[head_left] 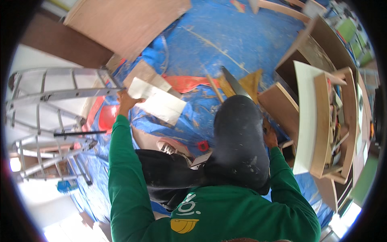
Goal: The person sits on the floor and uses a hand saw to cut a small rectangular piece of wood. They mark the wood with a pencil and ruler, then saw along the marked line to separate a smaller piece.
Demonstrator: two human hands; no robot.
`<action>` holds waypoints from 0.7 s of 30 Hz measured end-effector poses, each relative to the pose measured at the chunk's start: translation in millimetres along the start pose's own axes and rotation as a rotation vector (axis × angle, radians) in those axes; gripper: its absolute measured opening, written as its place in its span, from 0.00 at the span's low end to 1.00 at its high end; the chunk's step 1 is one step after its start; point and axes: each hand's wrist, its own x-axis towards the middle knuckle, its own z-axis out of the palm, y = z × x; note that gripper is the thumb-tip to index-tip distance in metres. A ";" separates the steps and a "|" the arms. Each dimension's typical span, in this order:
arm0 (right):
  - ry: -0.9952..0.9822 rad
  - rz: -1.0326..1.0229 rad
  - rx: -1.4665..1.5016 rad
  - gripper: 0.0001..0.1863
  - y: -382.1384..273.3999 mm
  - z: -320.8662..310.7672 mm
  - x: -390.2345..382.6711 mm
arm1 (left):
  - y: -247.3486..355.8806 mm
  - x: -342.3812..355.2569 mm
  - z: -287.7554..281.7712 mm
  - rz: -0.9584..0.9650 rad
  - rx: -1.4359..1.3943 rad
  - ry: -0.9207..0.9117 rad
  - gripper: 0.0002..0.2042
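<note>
My left hand (127, 101) is closed on the left edge of a white board (159, 101), with the thumb lying across its face. The board rests over a brown wooden piece (151, 76) on the blue sheeting. A handsaw (233, 82) has its dark blade slanting up and left beyond my raised knee (242, 137). Beside that knee my right hand (269, 135) is closed, in line with the blade at the saw's handle end. The knee hides the handle and part of the fingers.
An aluminium ladder (72, 94) stands at the left, below a large plywood sheet (125, 24). Wooden boxes and a tool tray (320, 125) crowd the right. A red tape roll (203, 145) lies near my shoe (167, 147). Blue sheeting (201, 36) covers the floor, with wood strips and orange cloth (187, 83).
</note>
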 end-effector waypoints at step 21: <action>0.122 -0.080 0.888 0.12 -137.1 -125.9 -32.8 | 28.9 -84.9 0.1 0.304 -0.280 -0.103 0.27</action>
